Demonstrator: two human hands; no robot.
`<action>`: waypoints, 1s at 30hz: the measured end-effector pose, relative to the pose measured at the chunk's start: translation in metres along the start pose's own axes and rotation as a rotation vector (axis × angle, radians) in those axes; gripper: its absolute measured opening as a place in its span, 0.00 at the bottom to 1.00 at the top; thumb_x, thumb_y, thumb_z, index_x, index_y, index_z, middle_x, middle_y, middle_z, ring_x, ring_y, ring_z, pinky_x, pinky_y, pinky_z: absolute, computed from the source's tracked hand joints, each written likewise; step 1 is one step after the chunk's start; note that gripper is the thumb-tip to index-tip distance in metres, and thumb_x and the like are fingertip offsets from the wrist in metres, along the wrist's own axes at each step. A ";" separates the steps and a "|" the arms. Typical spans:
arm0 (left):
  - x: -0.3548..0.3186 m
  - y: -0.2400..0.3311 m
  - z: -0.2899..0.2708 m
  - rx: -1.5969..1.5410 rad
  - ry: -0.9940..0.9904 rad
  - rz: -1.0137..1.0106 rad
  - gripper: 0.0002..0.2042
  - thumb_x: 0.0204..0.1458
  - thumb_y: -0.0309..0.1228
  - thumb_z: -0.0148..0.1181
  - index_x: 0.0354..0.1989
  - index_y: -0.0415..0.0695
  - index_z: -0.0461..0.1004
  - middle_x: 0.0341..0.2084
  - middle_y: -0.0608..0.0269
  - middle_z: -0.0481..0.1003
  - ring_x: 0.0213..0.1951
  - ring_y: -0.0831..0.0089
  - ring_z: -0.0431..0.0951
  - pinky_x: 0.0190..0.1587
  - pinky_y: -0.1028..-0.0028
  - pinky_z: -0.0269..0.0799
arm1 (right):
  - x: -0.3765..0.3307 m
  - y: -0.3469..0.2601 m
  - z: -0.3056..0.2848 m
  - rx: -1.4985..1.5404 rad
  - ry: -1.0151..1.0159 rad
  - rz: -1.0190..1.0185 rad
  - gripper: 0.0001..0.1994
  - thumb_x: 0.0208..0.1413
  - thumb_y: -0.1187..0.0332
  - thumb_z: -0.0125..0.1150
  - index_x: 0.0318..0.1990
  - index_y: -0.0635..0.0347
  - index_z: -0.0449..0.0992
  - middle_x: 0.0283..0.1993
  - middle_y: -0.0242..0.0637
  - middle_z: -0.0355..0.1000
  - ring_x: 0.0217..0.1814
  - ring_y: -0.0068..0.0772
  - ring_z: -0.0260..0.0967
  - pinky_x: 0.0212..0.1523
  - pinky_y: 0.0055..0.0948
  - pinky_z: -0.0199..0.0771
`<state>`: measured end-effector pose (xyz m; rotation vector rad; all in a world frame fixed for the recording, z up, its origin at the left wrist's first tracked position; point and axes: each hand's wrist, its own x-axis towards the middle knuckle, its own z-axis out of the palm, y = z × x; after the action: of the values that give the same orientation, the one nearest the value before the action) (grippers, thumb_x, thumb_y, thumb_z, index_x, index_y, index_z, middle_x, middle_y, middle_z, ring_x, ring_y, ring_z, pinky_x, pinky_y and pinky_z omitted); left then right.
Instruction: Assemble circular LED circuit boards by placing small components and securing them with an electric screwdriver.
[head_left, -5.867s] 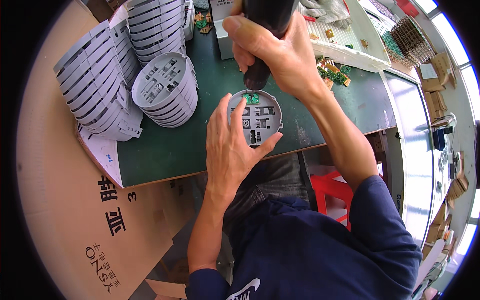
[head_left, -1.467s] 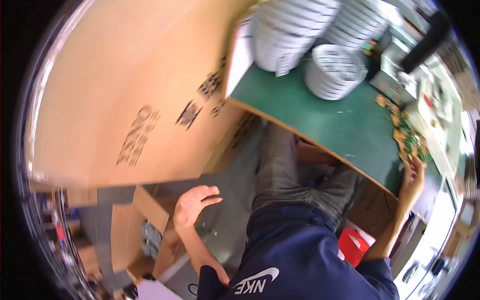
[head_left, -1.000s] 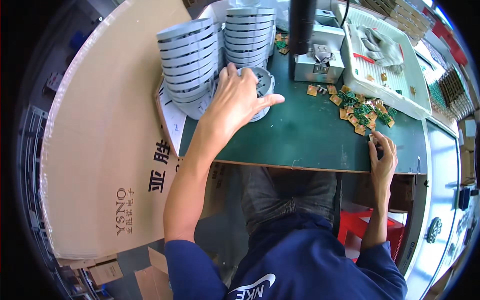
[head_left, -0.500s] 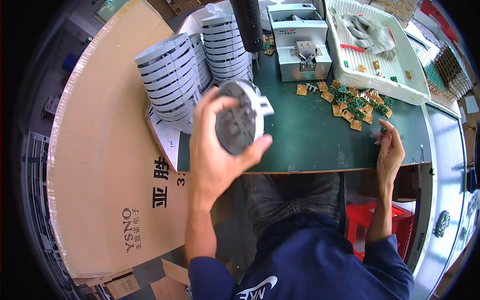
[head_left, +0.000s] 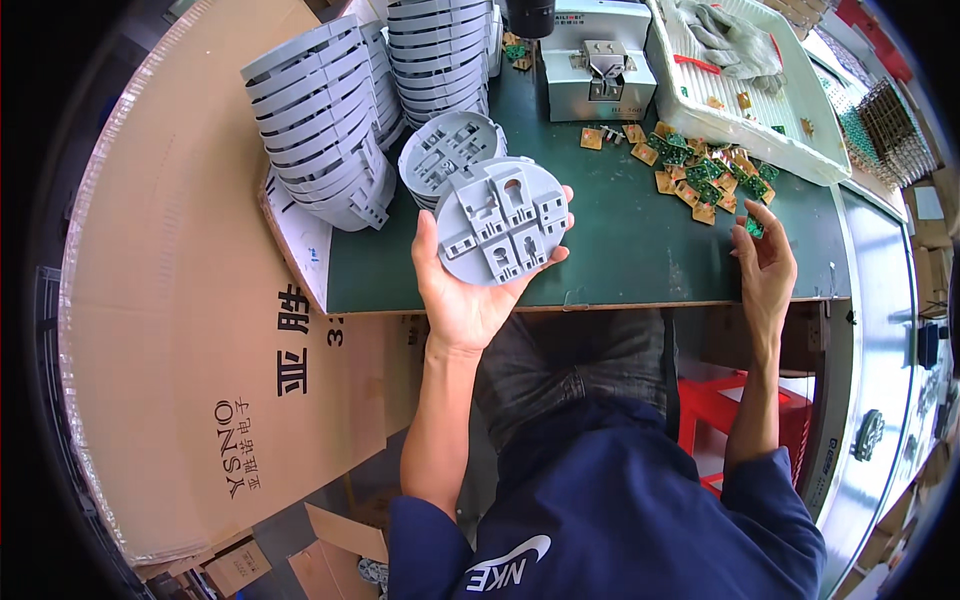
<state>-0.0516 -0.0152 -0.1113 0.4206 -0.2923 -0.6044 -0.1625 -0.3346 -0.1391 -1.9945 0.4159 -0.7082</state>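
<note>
My left hand [head_left: 462,290] holds a round grey plastic housing [head_left: 501,221] flat on the palm, just over the near edge of the green mat [head_left: 640,250]. Its ribbed inner side faces up. My right hand [head_left: 765,262] rests at the mat's front right edge and pinches a small green circuit board [head_left: 754,226] between fingertips. A loose pile of small green and tan circuit boards [head_left: 700,175] lies just beyond that hand.
Tall stacks of grey housings [head_left: 330,130] stand at the back left, with a short stack [head_left: 448,155] beside them. A grey metal fixture [head_left: 597,62] and a white tray [head_left: 745,95] sit at the back. A big cardboard sheet [head_left: 190,330] lies to the left.
My left hand has carried the grey housing from the short stack toward me and turned it flat, inner side up. My right hand has picked a small green board at the mat's edge.
</note>
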 end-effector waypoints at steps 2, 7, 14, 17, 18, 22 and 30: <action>0.002 0.000 0.000 0.017 0.012 -0.006 0.46 0.62 0.67 0.45 0.73 0.36 0.56 0.66 0.28 0.63 0.63 0.40 0.72 0.59 0.48 0.76 | -0.001 0.005 0.000 -0.011 0.007 -0.027 0.12 0.69 0.73 0.59 0.57 0.64 0.77 0.47 0.35 0.79 0.41 0.17 0.73 0.40 0.19 0.75; 0.003 0.000 0.001 0.113 0.046 -0.001 0.45 0.62 0.66 0.45 0.72 0.35 0.59 0.65 0.31 0.66 0.63 0.43 0.72 0.58 0.49 0.75 | -0.003 -0.011 0.008 0.052 0.004 0.049 0.13 0.69 0.73 0.59 0.58 0.64 0.75 0.47 0.37 0.79 0.41 0.19 0.73 0.41 0.19 0.75; 0.003 0.000 -0.002 0.231 0.043 0.008 0.43 0.63 0.64 0.45 0.70 0.36 0.61 0.64 0.38 0.69 0.63 0.46 0.72 0.57 0.47 0.74 | -0.006 -0.010 0.012 -0.003 -0.008 0.011 0.17 0.67 0.74 0.62 0.61 0.63 0.73 0.49 0.38 0.77 0.43 0.22 0.73 0.45 0.22 0.75; 0.002 0.000 -0.006 0.254 0.040 0.016 0.41 0.63 0.63 0.45 0.70 0.36 0.62 0.63 0.41 0.70 0.63 0.47 0.72 0.57 0.47 0.74 | -0.008 -0.016 0.013 -0.272 -0.016 -0.205 0.18 0.62 0.76 0.65 0.60 0.60 0.77 0.49 0.36 0.76 0.42 0.22 0.71 0.46 0.22 0.74; 0.002 0.000 -0.007 0.272 0.017 0.019 0.41 0.64 0.63 0.45 0.70 0.35 0.62 0.63 0.43 0.70 0.63 0.48 0.72 0.58 0.47 0.74 | -0.009 -0.018 0.014 -0.272 -0.015 -0.204 0.18 0.62 0.76 0.65 0.60 0.60 0.77 0.49 0.36 0.76 0.42 0.22 0.71 0.46 0.22 0.74; 0.001 0.001 -0.011 0.313 -0.006 0.010 0.42 0.63 0.63 0.46 0.70 0.34 0.62 0.63 0.43 0.70 0.63 0.48 0.72 0.58 0.47 0.73 | -0.013 -0.026 0.020 -0.181 -0.062 -0.171 0.19 0.59 0.77 0.67 0.58 0.59 0.80 0.48 0.34 0.76 0.42 0.22 0.71 0.47 0.23 0.74; 0.002 -0.001 -0.009 0.432 -0.017 -0.018 0.51 0.56 0.69 0.52 0.74 0.36 0.55 0.67 0.24 0.60 0.65 0.36 0.69 0.60 0.49 0.74 | -0.018 -0.035 0.036 -0.077 -0.105 -0.130 0.20 0.58 0.77 0.68 0.58 0.59 0.80 0.46 0.34 0.78 0.40 0.23 0.74 0.50 0.26 0.75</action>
<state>-0.0465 -0.0142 -0.1195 0.8344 -0.4382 -0.5618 -0.1536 -0.2834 -0.1285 -2.1357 0.2566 -0.6723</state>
